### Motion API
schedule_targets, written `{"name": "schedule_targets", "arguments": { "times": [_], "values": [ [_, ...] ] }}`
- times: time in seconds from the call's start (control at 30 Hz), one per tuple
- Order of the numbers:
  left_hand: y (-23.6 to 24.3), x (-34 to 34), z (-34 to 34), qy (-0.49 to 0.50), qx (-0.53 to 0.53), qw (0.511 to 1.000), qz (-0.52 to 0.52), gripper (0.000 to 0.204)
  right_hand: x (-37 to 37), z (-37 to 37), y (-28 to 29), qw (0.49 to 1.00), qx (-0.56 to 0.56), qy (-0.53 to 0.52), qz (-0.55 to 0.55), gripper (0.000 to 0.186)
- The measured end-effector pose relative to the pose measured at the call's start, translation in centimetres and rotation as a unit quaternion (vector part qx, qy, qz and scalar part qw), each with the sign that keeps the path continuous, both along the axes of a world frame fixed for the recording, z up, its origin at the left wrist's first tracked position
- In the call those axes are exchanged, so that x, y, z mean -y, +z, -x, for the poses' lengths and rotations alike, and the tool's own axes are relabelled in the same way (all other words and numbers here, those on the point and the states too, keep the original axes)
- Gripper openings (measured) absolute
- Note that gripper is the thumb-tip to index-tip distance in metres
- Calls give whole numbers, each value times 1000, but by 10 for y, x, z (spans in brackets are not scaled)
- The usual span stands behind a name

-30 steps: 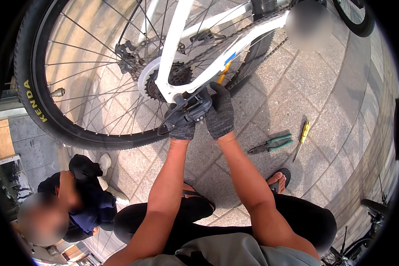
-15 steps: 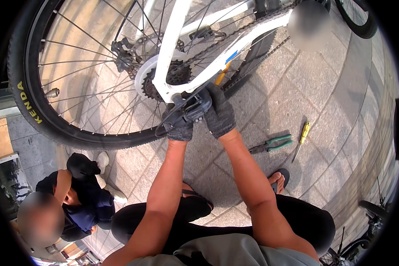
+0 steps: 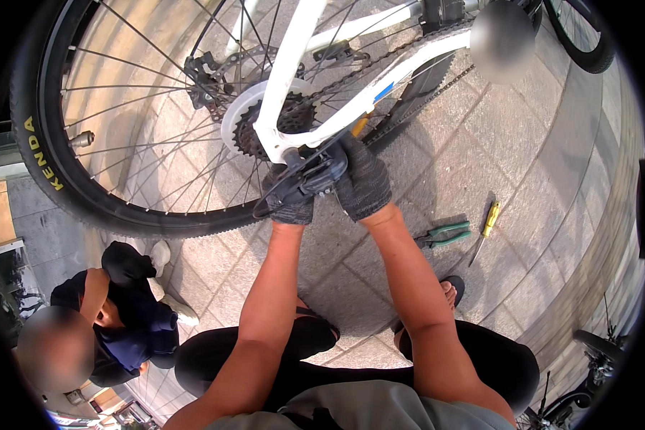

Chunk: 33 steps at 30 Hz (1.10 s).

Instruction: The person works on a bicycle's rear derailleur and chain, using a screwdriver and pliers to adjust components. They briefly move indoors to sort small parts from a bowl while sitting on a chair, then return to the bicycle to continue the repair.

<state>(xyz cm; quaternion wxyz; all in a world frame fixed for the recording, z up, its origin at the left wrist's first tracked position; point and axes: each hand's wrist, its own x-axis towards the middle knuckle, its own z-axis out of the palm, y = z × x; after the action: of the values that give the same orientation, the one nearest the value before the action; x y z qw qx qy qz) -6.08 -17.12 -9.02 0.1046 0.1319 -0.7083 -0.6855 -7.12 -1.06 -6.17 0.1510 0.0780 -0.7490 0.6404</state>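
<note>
Both my hands wear dark grey knit gloves and are at the black rear derailleur (image 3: 324,174) of a white bicycle frame (image 3: 288,79). My left hand (image 3: 292,206) grips its left side, with the fingers mostly hidden behind it. My right hand (image 3: 368,184) closes around the other side, fingertips partly hidden by the derailleur and frame. Just above sit the dark cassette (image 3: 247,136) and a pale spoke guard disc (image 3: 231,123). The chain (image 3: 347,80) runs up to the right. A yellow-orange piece (image 3: 359,127) shows beyond my right fingers.
Green-handled pliers (image 3: 448,235) and a yellow-handled screwdriver (image 3: 490,221) lie on the paving at right. The black-tyred rear wheel (image 3: 57,183) fills the upper left. Another person (image 3: 140,315) crouches at lower left. More bicycles (image 3: 598,351) stand at the right rim.
The view has shifted slightly, and my right hand sits a little farther right beside the derailleur. Both hands stay on it. The pliers and screwdriver lie where they were.
</note>
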Motion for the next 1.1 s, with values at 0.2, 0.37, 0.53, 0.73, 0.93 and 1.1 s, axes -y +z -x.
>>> {"name": "schedule_targets", "arguments": {
  "times": [0.2, 0.37, 0.53, 0.73, 0.93, 1.1],
  "values": [
    [27, 1, 3, -44, 17, 998, 44, 39, -12, 7, -3, 998, 33, 34, -33, 40],
    [45, -7, 4, -47, 3, 998, 29, 39, -18, 11, -5, 998, -5, 45, -48, 43],
    [18, 4, 7, -3, 29, 997, -67, 39, -16, 15, -6, 990, -99, 36, -91, 45],
    [51, -16, 7, -8, 5, 999, -35, 35, -21, 14, -8, 985, -107, 31, -129, 44],
    [36, -4, 5, -10, 16, 997, -69, 36, -21, 14, -3, 991, -62, 35, -113, 44],
    [21, 5, 5, -19, -3, 999, -47, 36, -22, 17, -6, 989, -77, 41, -119, 44]
  ]
}}
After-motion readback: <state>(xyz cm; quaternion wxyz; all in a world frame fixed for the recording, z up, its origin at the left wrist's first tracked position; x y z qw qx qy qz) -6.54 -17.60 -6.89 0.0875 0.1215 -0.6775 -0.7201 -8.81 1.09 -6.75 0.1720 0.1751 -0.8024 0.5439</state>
